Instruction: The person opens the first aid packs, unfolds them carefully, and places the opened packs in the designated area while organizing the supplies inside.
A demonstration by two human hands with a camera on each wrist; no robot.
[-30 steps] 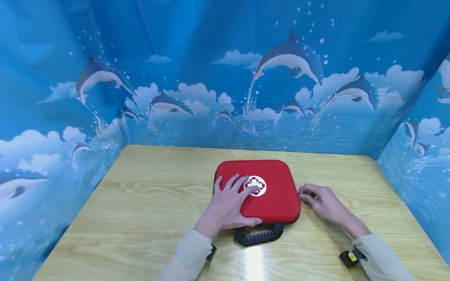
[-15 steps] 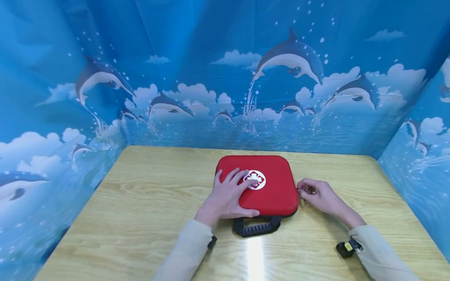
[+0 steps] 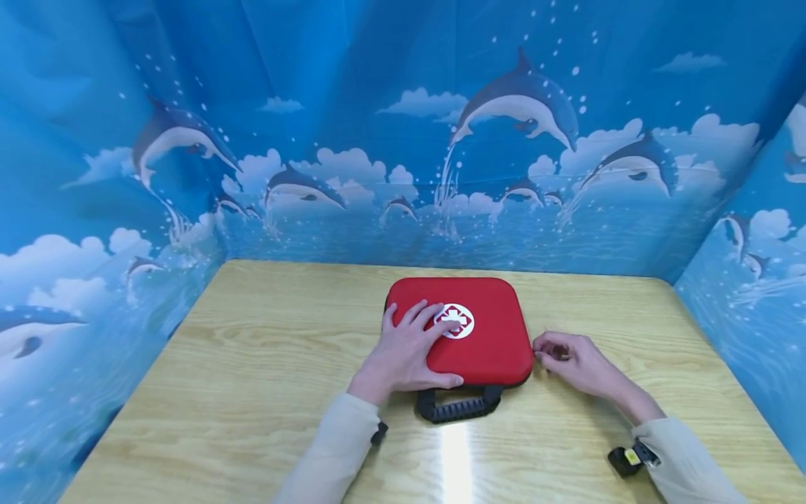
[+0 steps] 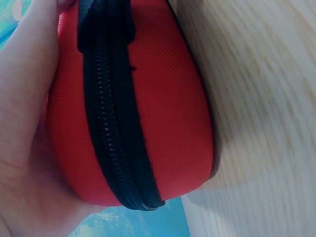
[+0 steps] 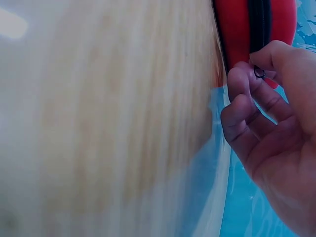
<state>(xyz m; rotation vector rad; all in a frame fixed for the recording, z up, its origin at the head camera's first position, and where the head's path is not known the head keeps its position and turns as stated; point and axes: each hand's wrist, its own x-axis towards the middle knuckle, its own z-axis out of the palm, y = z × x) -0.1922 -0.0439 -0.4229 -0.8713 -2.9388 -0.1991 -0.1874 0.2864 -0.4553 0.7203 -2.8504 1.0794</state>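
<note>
A red first-aid case (image 3: 494, 336) with a white round cross emblem lies flat on the wooden table, its black handle (image 3: 458, 410) towards me. My left hand (image 3: 406, 357) rests spread over the left part of the lid, thumb along the near edge. At the case's right side, thumb and forefinger of my right hand (image 3: 576, 357) pinch the zipper pull (image 5: 259, 72), whose small black ring shows between the fingertips. In the left wrist view the zipper (image 4: 108, 123) runs with its teeth joined along the near side.
The wooden table (image 3: 271, 350) stretches out around the case. A blue curtain (image 3: 352, 140) printed with dolphins hangs behind the table and at both sides. Black wrist cameras sit at both cuffs, the right one (image 3: 625, 462) close over the table.
The case has shifted slightly away from me, with the left hand still on it. My right hand went away with it, then slid back towards me along the case's right side.
</note>
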